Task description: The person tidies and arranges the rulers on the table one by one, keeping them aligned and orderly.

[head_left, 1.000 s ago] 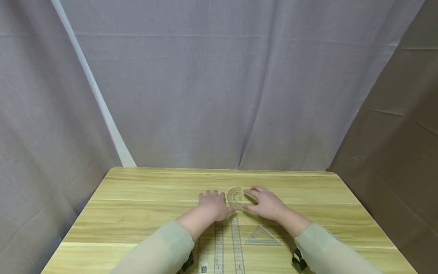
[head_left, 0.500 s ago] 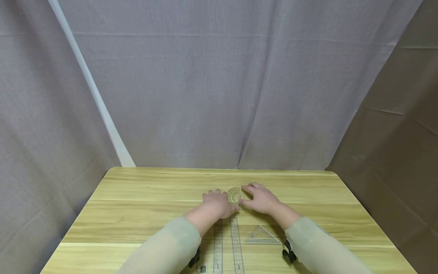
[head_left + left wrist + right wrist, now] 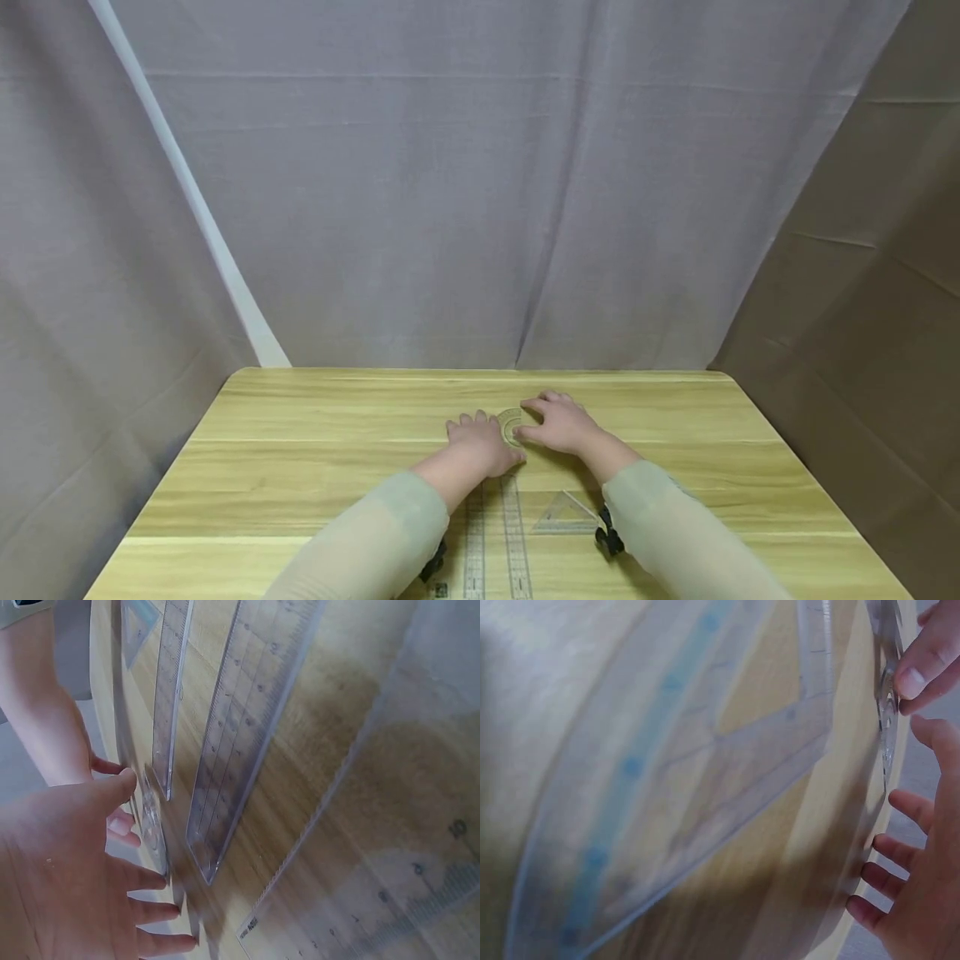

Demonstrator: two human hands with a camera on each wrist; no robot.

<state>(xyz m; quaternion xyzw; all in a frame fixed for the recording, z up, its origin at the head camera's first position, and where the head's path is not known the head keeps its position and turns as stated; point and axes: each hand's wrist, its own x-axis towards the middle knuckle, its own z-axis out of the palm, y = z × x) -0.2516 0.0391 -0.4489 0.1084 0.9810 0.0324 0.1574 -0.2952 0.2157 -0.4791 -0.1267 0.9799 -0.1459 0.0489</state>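
Note:
A clear half-round protractor (image 3: 509, 421) lies flat near the table's middle, between the two hands. My left hand (image 3: 480, 443) is spread palm down along its curved side, thumb pointing right below it. From the other side my right hand (image 3: 561, 427) reaches in, index finger and thumb extended at the straight edge. In the left wrist view the protractor (image 3: 154, 825) sits just past the left thumb and fingertips. The right wrist view shows the protractor (image 3: 887, 712) beside the right hand (image 3: 930, 840), whose fingers are apart and loosely bent.
Two clear rulers, a left one (image 3: 475, 554) and a right one (image 3: 515, 542), lie lengthwise nearer the body. A clear set square (image 3: 555, 527) lies right of them. Another clear scale (image 3: 390, 900) lies leftmost, partly under the left arm. Grey curtains (image 3: 375, 208) enclose the wooden table (image 3: 300, 467).
Both hands have shifted closer together around the protractor. The right hand has moved left, bringing its thumb and index finger over the straight edge; the left has moved slightly right.

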